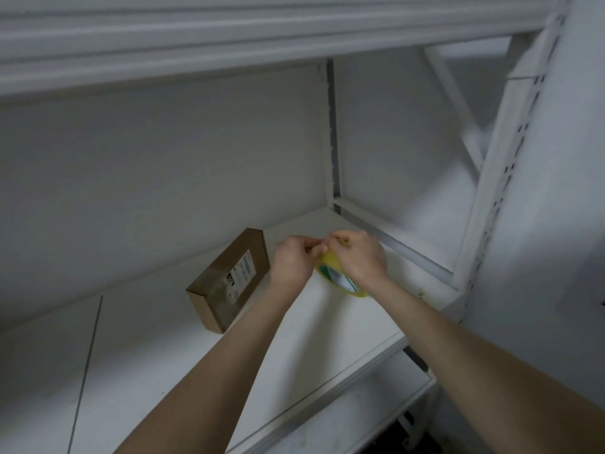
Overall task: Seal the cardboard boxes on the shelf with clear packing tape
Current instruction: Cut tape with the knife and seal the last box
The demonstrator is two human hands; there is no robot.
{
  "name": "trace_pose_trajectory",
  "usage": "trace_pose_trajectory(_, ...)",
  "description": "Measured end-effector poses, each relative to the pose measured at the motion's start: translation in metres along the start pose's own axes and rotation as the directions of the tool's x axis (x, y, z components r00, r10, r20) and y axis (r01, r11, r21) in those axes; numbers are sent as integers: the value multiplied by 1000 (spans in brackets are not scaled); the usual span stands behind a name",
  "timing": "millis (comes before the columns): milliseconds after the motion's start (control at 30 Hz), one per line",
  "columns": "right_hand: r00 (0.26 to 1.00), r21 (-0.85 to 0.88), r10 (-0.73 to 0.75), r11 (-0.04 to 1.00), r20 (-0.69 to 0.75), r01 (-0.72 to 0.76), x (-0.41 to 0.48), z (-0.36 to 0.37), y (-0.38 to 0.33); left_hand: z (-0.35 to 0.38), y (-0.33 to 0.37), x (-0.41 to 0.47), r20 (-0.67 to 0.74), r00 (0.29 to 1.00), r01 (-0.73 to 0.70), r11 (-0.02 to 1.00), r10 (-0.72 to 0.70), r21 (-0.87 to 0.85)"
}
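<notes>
In the head view, at the frame's centre, my right grip (360, 257) curls around the yellowish tape roll (339, 279) over the white shelf (327, 329), and my left grip (293, 260) pinches at the roll's top edge. The labelled cardboard box (229, 276) lies on the shelf just left of my hands.

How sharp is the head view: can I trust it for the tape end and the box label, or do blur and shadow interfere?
Head view: dim, flat light, no glare; motion blur smears the left hand, right hand and tape roll, so the tape end is lost; the cardboard box label is too soft to read; arm shadows cross the shelf; wide-angle bending curves its edges.
</notes>
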State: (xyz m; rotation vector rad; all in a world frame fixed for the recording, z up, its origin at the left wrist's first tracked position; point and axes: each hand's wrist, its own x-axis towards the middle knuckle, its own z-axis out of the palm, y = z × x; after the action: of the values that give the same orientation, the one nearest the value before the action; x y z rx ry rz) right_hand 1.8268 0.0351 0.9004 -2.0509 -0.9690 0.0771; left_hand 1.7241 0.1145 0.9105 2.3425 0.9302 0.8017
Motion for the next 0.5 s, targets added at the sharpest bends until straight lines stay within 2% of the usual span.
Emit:
trace_pose_trajectory(100, 1000, -39, 4, 999, -24, -5, -1, -11, 6, 9, 12, 3, 49, 990, 137, 976, -130, -168)
trace_pose_trajectory(200, 999, 10, 32, 999, -30, -32, 0, -20, 16, 19, 20, 5, 56, 977, 213, 933, -206, -290)
trace_pose_trajectory(333, 986, 181, 32, 981, 165, -62, 0, -34, 28, 28, 33, 6, 26, 975, 218, 938, -220, -271)
trace_pose_trajectory(400, 970, 180, 3, 983, 244, -49, 2, -36, 34, 31, 35, 6, 17, 982, 185, 959, -186, -214)
trace_pose_trajectory(500, 966, 164, -26, 986, 257, -17, 4, -34, 40, 37, 35, 4, -24, 992, 120, 980, -125, -156)
